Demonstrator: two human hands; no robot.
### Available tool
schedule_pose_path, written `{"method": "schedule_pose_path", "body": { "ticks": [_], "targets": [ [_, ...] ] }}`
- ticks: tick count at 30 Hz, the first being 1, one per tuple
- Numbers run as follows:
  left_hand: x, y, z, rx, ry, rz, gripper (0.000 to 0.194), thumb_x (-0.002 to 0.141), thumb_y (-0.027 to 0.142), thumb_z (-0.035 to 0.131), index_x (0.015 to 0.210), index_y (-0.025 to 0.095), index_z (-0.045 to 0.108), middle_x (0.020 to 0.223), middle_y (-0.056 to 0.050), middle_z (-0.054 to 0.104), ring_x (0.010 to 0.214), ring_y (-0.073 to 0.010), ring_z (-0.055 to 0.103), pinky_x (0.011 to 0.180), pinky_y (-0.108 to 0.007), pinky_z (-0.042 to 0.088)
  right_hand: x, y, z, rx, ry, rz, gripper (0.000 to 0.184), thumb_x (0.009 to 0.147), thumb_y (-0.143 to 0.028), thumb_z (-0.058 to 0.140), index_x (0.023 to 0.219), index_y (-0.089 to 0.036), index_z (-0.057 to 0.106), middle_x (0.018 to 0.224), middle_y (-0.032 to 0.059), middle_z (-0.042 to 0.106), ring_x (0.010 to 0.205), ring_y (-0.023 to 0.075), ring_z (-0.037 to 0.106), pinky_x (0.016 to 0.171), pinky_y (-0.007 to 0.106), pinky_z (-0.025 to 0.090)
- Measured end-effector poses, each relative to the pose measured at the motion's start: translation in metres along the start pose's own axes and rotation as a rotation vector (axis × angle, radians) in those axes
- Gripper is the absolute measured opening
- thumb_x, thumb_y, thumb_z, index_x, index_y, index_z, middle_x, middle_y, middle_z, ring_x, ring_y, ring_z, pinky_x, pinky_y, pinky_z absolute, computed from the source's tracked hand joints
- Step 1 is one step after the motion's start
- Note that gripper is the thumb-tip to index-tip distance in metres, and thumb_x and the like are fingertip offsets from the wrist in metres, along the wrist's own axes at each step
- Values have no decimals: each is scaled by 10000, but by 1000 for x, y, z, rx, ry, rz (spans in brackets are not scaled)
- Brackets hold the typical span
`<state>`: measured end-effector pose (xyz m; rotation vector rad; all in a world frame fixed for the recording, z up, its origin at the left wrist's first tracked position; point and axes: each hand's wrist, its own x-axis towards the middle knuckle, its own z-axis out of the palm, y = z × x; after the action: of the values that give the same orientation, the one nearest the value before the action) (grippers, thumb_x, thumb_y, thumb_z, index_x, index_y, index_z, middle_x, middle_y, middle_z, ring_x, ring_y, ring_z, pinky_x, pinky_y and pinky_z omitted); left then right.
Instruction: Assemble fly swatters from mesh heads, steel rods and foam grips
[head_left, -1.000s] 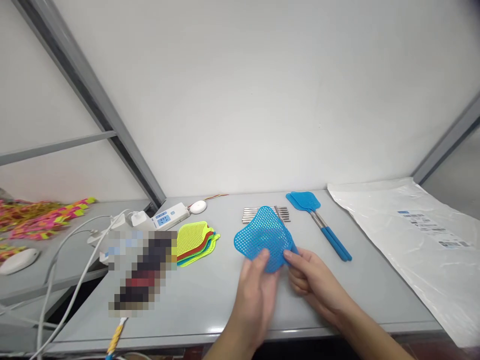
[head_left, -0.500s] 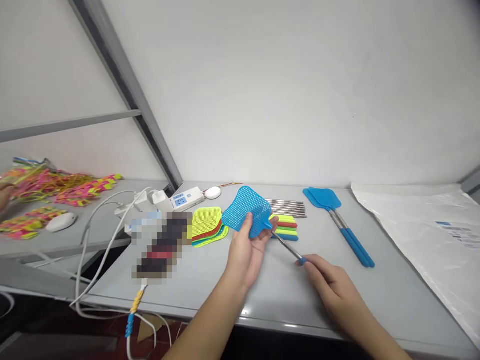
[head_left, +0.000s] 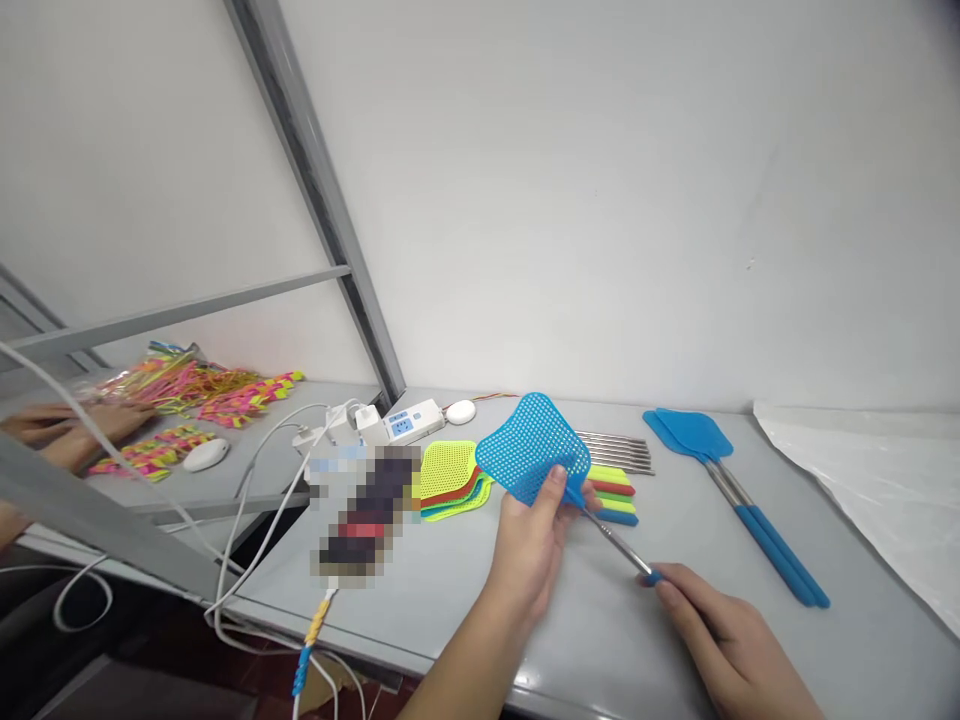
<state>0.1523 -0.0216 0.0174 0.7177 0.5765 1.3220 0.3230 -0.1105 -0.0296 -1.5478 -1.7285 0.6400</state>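
My left hand point(head_left: 536, 545) is closed on the perforated blue head of a fly swatter point(head_left: 534, 445), thumb on top near its neck. A thin metal rod point(head_left: 619, 543) runs from that neck down to my right hand point(head_left: 731, 635), which is closed around the blue grip; only the grip's end shows. Behind my left hand lie several coloured grips point(head_left: 619, 508) in green, red and blue, partly covered, and a row of metal rods point(head_left: 619, 450). Left of it is a stack of swatter heads point(head_left: 448, 472), yellow-green on top. Two blue fly swatters point(head_left: 761, 530) lie to the right.
A white plastic sheet point(head_left: 862, 490) covers the right side of the table. At left are a power strip point(head_left: 415, 422), white cables, a blurred-out object point(head_left: 367, 515) and a metal frame post point(head_left: 322, 200). Beyond it, a co-worker's hands point(head_left: 82, 430) are near pink-yellow braided pieces point(head_left: 247, 400).
The view has swung left, so the table's things appear farther right and lower. Both hands keep hold of the blue fly swatter. More of the co-worker's hands shows at left.
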Motion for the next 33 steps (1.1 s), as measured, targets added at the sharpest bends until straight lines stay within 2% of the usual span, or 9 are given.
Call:
{"method": "schedule_pose_path", "body": {
  "ticks": [5,10,14,17,20,25,28,33],
  "targets": [
    [-1,-4,0,33,-1,-18,245,805,351,682,902,129,647,793,-64,677,770,-194,671,747,-323,530,-1,-4,2,34,-39,7,332,949,-446,380,1073,-247,614,882,23,701,741,173,654,670,222,501],
    [-4,-6,2,83,-44,-44,316,841,397,630,744,100,676,719,-77,681,733,-197,681,780,-323,523,-1,-3,3,61,-66,21,337,958,-451,356,1064,-247,604,810,8,684,708,165,639,650,222,484],
    [-5,-6,4,67,-38,-80,310,837,402,635,842,98,700,857,-117,720,726,-214,701,776,-354,535,-1,-4,1,87,-50,32,338,955,-452,363,1049,-241,610,804,16,684,713,175,641,652,225,491],
    [-6,-6,6,32,-33,-99,299,830,397,648,910,112,695,945,-140,724,808,-250,711,813,-386,533,0,-5,0,102,-31,42,338,946,-454,381,1048,-236,617,865,36,698,736,188,649,661,229,504],
    [-7,-6,6,2,-24,-108,299,817,389,667,936,116,688,964,-143,721,885,-272,703,833,-388,527,1,-6,0,100,-11,34,334,939,-453,396,1044,-236,627,881,40,705,732,192,653,659,230,511],
    [-7,-5,6,-50,-33,-152,328,859,404,611,997,110,658,959,-137,722,849,-256,711,844,-386,528,1,-8,3,84,68,49,345,931,-466,402,1036,-243,643,839,30,702,776,207,667,631,225,511],
    [-7,-5,6,-81,-56,-183,314,884,400,573,987,115,654,957,-127,720,841,-245,712,861,-393,527,1,-11,3,60,67,77,357,941,-464,377,1056,-252,641,794,20,693,785,210,664,631,238,505],
    [-9,-4,7,23,-55,-62,240,869,351,603,953,134,662,968,-99,701,993,-273,665,860,-403,536,1,-14,0,3,28,92,367,955,-445,350,1079,-250,635,807,21,698,745,201,662,656,259,503]
  ]
}}
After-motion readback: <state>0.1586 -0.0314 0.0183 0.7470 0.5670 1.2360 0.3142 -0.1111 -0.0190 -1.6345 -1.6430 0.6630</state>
